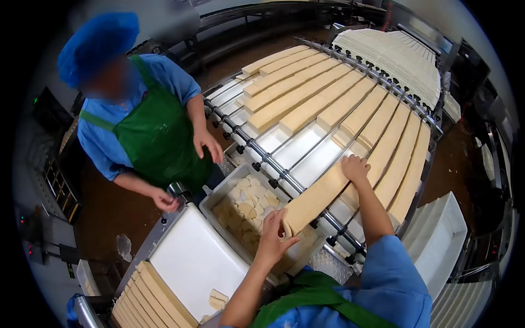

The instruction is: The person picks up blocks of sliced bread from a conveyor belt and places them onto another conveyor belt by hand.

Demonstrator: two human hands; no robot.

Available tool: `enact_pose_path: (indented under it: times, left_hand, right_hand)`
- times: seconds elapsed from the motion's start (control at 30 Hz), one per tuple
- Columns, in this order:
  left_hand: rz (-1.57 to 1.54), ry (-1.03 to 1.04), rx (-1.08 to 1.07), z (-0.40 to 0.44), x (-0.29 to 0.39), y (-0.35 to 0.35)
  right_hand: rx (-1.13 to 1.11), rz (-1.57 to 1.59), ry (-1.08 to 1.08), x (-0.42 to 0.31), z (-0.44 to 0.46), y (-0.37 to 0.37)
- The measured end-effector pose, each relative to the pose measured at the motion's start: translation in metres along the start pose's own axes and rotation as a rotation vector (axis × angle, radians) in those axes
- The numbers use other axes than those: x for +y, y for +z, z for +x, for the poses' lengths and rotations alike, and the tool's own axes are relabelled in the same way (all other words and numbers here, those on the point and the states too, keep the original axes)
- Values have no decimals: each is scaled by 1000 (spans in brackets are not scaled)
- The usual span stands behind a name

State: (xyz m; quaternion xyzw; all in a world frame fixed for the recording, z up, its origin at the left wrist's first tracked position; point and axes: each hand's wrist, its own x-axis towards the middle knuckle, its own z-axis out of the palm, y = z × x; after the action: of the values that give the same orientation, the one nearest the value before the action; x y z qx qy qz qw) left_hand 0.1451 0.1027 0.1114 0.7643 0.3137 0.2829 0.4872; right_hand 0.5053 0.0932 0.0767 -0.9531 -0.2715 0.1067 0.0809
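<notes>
One dough strip (320, 195) lies with its near end over the grey tub (225, 187), the rest running back above the belt (321, 158) beyond the tub. Hands apart from each other, both on that strip. Left hand (273, 240) is above the tub, thumb and fingers clamped round the near end, which looks curled there; probably keeps the overhang from sagging. Right hand (356, 168) is past the tub, fingers bent over the strip's far part; can't tell if it grips or only presses, underside hidden. Wide spacing makes sense: long, soft-looking piece, likely wants support at both ends.

Front bar (262, 156) runs along the tub's far side; the held strip crosses over it. Thin rods (308, 154) beyond the tub look like lane guides, which would explain the other strips (303, 93) lying lengthwise side by side. Tub has loose flat offcuts (240, 210) in it; sits between belt and white board (191, 246), presumably in reach from both. More strips (164, 295) are lined up on the board, left of the tub. Co-worker stands past the tub's far left corner, one hand (208, 145) near the bar, other hand (164, 200) by the board's far end, nothing visible in either
</notes>
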Motion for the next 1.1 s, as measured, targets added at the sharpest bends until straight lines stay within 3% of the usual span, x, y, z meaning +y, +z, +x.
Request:
enact_pose_path:
  times: [0.3,0.5,0.57,0.63,0.7,0.77,0.8,0.87,1.0,1.1]
  left_hand:
    - [57,-25,-25,24,-10,45]
    - [10,-75,-124,57,-10,82]
    - [-14,23,-108,69,-17,103]
    - [1,-2,-65,72,-33,120]
    - [46,113,60,70,-51,129]
    - [71,24,204,57,-49,124]
    - [58,3,246,50,-45,115]
    - [15,-85,279,29,-38,97]
    - [325,-111,468,-35,-79,78]
    - [536,-234,274,-92,-114,67]
  right_hand:
    - [-109,97,31,20,52,-5]
    - [101,-69,-26,18,30,-16]
    - [289,21,-134,4,-8,-20]
    - [294,183,-379,-2,-44,0]
    - [371,396,-713,-8,-82,26]
    - [312,498,-978,-12,-118,24]
    - [335,361,-1009,-12,-125,28]
    - [388,204,-982,-8,-125,45]
    - [406,254,-915,-9,-121,52]
    - [435,204,-826,-9,-121,63]
